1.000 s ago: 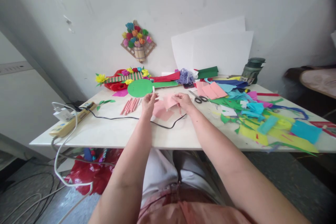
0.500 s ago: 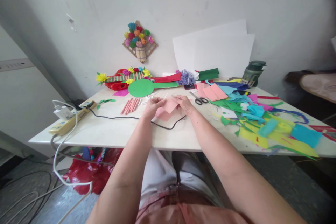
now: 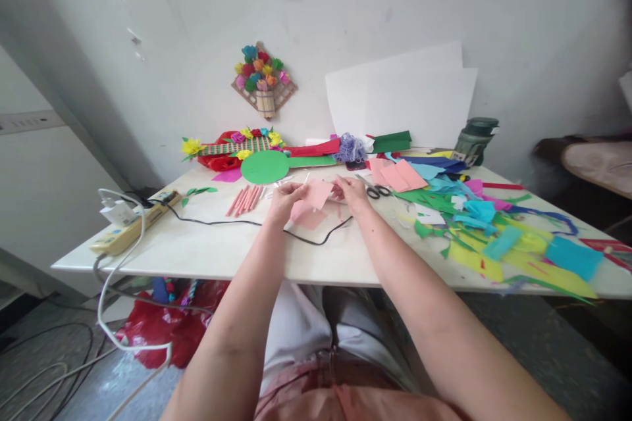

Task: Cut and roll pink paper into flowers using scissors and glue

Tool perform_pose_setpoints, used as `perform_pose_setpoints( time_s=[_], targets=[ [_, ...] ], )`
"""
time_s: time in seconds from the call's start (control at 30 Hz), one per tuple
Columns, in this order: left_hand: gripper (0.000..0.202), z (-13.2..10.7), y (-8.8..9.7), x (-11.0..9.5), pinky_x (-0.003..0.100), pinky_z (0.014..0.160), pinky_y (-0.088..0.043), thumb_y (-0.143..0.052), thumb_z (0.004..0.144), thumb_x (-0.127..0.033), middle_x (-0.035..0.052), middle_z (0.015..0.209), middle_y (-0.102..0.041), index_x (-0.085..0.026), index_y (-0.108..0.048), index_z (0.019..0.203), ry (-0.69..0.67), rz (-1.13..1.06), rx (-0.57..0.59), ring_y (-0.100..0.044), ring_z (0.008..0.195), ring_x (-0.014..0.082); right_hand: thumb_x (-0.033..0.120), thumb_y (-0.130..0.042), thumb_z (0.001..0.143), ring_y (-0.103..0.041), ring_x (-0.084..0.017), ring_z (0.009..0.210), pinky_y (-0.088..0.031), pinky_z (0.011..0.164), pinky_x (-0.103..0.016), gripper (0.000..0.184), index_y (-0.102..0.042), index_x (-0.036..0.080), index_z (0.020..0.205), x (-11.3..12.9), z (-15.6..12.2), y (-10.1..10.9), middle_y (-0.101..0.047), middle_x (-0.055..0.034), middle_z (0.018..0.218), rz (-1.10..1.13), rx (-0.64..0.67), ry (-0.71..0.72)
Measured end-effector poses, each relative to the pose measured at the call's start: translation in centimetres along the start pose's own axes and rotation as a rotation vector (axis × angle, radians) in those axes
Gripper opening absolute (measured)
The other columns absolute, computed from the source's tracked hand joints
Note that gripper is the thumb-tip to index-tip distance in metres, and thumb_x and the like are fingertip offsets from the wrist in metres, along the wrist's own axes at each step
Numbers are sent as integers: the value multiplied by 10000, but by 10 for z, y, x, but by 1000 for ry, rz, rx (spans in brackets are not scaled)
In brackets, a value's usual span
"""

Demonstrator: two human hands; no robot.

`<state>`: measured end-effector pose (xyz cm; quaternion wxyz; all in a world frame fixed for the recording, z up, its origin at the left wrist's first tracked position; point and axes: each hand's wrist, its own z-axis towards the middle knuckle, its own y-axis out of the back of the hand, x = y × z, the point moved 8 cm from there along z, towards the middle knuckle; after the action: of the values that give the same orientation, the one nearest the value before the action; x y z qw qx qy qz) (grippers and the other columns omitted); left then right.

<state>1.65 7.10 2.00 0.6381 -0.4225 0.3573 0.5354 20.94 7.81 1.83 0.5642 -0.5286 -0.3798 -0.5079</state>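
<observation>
Both hands meet over the middle of the white table (image 3: 207, 247). My left hand (image 3: 284, 199) pinches the left edge of a small pink paper piece (image 3: 318, 193), with a thin white stick (image 3: 305, 179) poking up beside its fingers. My right hand (image 3: 351, 192) pinches the same paper at its right edge. Under the hands lies another pink paper sheet (image 3: 307, 215). A black cable (image 3: 237, 222) runs across the table just in front of the hands.
Rolled pink paper sticks (image 3: 244, 198) lie left of the hands, scissors (image 3: 374, 189) to the right. A green paper disc (image 3: 264, 166), paper flowers (image 3: 232, 145) and white sheets (image 3: 409, 102) stand at the back. Coloured paper scraps (image 3: 494, 223) cover the right side. A power strip (image 3: 129, 227) sits at the left edge.
My left hand has lowered the white stick from upright and come in to the pink paper, which both hands now pinch together. The view has shifted slightly.
</observation>
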Motion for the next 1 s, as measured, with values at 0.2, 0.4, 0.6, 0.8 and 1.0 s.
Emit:
perform_pose_setpoints(
  time_s=[0.2,0.4,0.6,0.8,1.0],
  targets=[
    [276,0,2,-1,228,594,-421,-760,607,-374,9,627,-618,-132,-662,693,5,-27,-29,-536,577,91,196,-624,745,-598,-100,543,-457,459,-184,81,-633,130,791,0,-2,-10,-663,-29,652,92,102,-40],
    [297,-2,2,-4,232,576,-417,-759,596,-389,5,615,-608,-128,-645,683,8,19,-48,-532,563,94,255,-620,723,-613,-116,708,-477,511,-205,322,-628,183,1036,2,-3,-17,-665,-81,1094,150,272,-8],
    [311,-5,-6,-6,229,559,-411,-768,579,-388,-2,600,-596,-129,-627,678,19,65,-6,-528,554,93,303,-673,656,-574,-122,625,-455,512,-221,624,-531,213,1257,5,-12,-26,-661,-21,829,-13,364,25],
    [338,-5,-6,-13,239,615,-460,-695,669,-431,35,717,-637,-134,-567,767,-20,58,-58,-576,635,107,263,-612,655,-406,-81,452,-339,426,-203,626,-533,176,1270,8,-19,-35,-487,61,556,-80,426,62],
    [315,-3,-3,-13,220,525,-467,-601,755,-437,-80,553,-465,-195,-432,864,-29,-11,-106,-441,469,61,202,-578,623,-335,-71,442,-280,457,-206,660,-530,156,1279,2,-17,-36,-428,83,494,-73,480,36]
  ],
)
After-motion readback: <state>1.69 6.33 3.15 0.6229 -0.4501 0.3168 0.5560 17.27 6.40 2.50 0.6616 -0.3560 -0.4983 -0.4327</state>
